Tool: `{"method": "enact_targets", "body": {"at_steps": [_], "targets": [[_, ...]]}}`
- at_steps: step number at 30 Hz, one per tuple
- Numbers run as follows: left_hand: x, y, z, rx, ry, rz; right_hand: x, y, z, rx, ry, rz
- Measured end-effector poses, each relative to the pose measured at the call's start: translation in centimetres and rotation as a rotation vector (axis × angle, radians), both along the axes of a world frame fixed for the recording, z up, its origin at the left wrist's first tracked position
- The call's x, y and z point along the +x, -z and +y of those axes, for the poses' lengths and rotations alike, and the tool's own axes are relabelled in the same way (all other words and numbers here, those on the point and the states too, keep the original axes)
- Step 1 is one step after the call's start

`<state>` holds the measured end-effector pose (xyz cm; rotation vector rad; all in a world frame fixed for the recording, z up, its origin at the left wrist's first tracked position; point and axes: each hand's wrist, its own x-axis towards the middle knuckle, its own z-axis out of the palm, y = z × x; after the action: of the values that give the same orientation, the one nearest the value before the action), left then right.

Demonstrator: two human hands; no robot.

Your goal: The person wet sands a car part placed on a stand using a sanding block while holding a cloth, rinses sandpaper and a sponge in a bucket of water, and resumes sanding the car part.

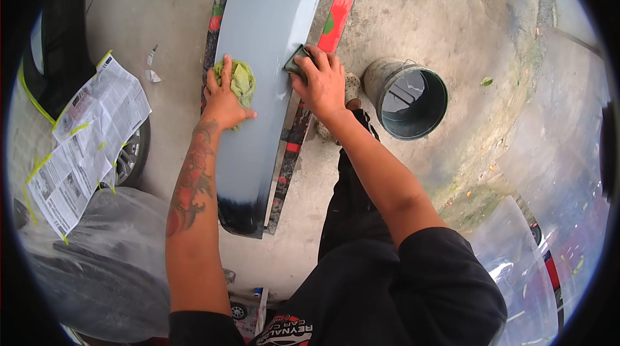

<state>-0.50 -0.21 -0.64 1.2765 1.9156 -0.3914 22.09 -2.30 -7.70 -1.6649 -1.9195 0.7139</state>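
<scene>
As the person leans over it, a long curved panel [265, 30], grey with a black near end, runs beneath both sets of fingers, with the red-and-black rails [339, 13] of a stand showing along its sides. Printed paper sheets [106, 113], stuck with yellow-green tape, hang well to the left of the left fingers [226, 68]. Just right of the right fingers [316, 59] I see a bucket [381, 81] with liquid inside. Under the left fingers, spread open, a crumpled green cloth [243, 81] lies on the panel. The right fingers curl around a small dark pad [294, 62], holding it against the panel's right edge.
</scene>
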Motion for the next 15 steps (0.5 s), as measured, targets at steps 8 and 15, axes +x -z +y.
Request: {"method": "enact_targets", "body": {"at_steps": [8, 15], "targets": [[-0.3, 0.4, 0.0, 0.010, 0.038, 0.020, -0.8, -1.3, -5.3, -0.101, -0.363, 0.040], [-0.6, 0.7, -0.6, 0.051, 0.031, -0.006, -0.9, -0.1, 1.4, 0.075, 0.079, 0.013]]}}
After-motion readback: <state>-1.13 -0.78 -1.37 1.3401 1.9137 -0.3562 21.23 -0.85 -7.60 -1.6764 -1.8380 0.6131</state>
